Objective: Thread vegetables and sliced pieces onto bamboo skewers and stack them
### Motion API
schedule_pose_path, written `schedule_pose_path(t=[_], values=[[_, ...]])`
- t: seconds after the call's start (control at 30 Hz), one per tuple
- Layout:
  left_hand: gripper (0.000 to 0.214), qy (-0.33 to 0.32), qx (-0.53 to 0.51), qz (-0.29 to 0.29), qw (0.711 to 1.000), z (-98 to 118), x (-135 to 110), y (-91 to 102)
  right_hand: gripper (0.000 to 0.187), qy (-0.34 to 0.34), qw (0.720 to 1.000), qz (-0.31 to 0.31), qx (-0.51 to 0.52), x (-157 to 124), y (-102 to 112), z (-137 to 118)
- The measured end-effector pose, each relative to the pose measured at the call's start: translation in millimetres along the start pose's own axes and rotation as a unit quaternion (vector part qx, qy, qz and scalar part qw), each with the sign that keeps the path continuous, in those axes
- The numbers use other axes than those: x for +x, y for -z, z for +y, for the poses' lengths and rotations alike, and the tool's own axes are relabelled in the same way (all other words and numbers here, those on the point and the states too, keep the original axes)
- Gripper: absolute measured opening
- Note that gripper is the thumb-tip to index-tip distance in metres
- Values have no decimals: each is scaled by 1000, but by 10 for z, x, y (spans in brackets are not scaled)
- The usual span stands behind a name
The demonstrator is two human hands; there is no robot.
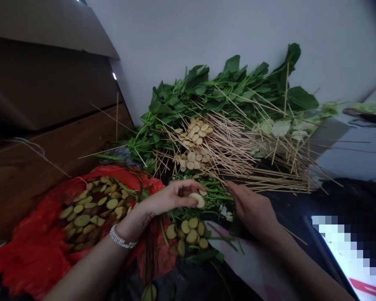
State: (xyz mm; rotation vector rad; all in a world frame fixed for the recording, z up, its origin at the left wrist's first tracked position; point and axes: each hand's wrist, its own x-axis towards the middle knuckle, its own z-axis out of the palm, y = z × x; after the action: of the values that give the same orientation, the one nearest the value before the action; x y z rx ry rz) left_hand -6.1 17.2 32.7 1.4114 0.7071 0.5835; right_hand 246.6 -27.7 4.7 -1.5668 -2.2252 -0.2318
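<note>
Between the thumb and fingers of my left hand (183,195), a pale potato slice (198,200) is pinched, with its flat face turned toward me. My right hand (253,209) is closed just to the right, its fingertips together on what looks like a thin bamboo skewer, mostly hidden among others. Below my left hand lies a small heap of potato slices (191,232). Green stems (216,191) spread beneath and between both hands. Beyond them, finished-looking skewers of potato slices (196,133) lie stacked, their bamboo sticks (232,150) pointing right.
A red plastic bag (40,234) at left holds many potato slices (89,205). Leafy greens (203,83) line the white wall (207,29). Pale leaves on sticks (280,127) lie at right. A lit screen (341,251) is at lower right; a brown box (50,75) stands upper left.
</note>
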Motion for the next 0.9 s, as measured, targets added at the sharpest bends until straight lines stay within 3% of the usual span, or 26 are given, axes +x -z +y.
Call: schedule_pose_path(t=[0.17,0.33,0.5,0.9], values=[[21,2,-243,139,960,-171,106,95,44,3,999,37,18,-22,0,-41],[15,-4,-375,163,913,-216,150,126,51,46,998,25,30,-56,-38,-135],[16,-5,-414,167,895,-240,168,120,57,82,996,-4,18,-67,-37,-206],[15,-10,-412,228,882,-250,205,142,56,61,998,-10,-7,-68,-26,-197]])
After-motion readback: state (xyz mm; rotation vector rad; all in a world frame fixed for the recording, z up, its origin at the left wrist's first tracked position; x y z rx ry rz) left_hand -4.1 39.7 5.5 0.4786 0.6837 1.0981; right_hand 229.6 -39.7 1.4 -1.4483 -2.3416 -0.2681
